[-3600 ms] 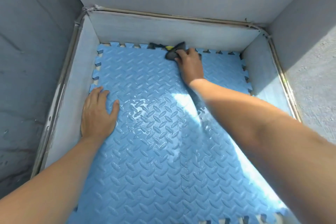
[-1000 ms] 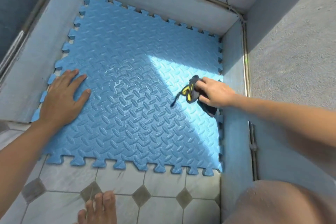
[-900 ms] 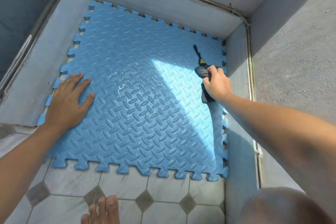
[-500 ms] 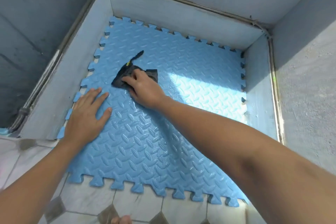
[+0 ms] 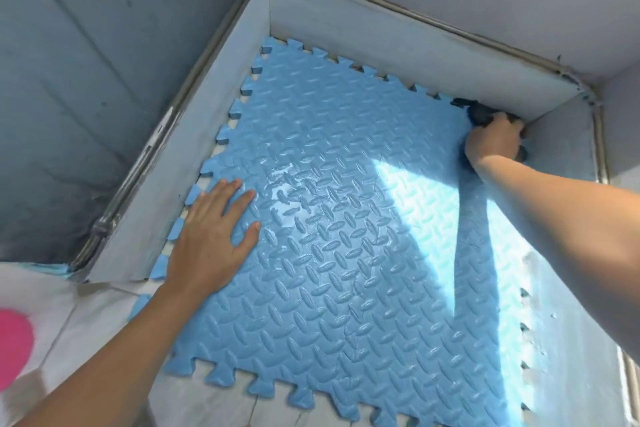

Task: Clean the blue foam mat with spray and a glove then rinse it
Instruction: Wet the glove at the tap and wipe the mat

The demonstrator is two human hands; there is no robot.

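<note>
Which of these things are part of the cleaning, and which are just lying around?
Part of the job:
blue foam mat
dark glove, gripped by the right hand in the far corner
left hand, pressed flat on the mat

Just there:
pink object at the left edge
tiled floor
pipe along the wall

- The glove, at the far right corner of the blue foam mat, lies mostly under the right hand. Only dark scraps show past the knuckles, so its shape cannot be told.
- The right hand's fingertips are hidden, curled down over the glove.
- The right forearm covers a strip of the mat's right side and runs off the right edge.
- The mat's near right corner is cut off by the bottom edge.
- The left hand covers part of the mat's left side; the left forearm leaves at the bottom edge.
- Left of the mat, a pink round thing is blurred and cut off; what it is cannot be told.
</note>
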